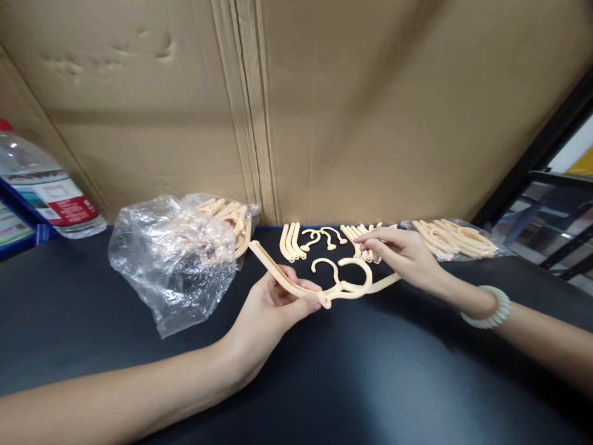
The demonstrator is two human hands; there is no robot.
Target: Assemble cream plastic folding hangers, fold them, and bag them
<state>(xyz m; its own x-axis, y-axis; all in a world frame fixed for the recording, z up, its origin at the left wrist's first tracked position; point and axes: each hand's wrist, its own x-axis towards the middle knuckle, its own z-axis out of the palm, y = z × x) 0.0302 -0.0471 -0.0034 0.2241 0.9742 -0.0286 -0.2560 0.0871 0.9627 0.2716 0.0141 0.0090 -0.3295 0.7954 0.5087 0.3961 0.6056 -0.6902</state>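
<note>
Nearest on the dark table (92, 321), the left hand (269, 309) pinches an assembled hanger (324, 290) at its hook joint, while the right hand (403, 256), fingers loosely spread, rests on the loose parts (361, 241) beyond, and more wait unassembled in the bags (171, 259) behind.

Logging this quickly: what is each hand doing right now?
Left hand: closed on a peach plastic hanger.
Right hand: open, fingers on loose hanger pieces.
</note>
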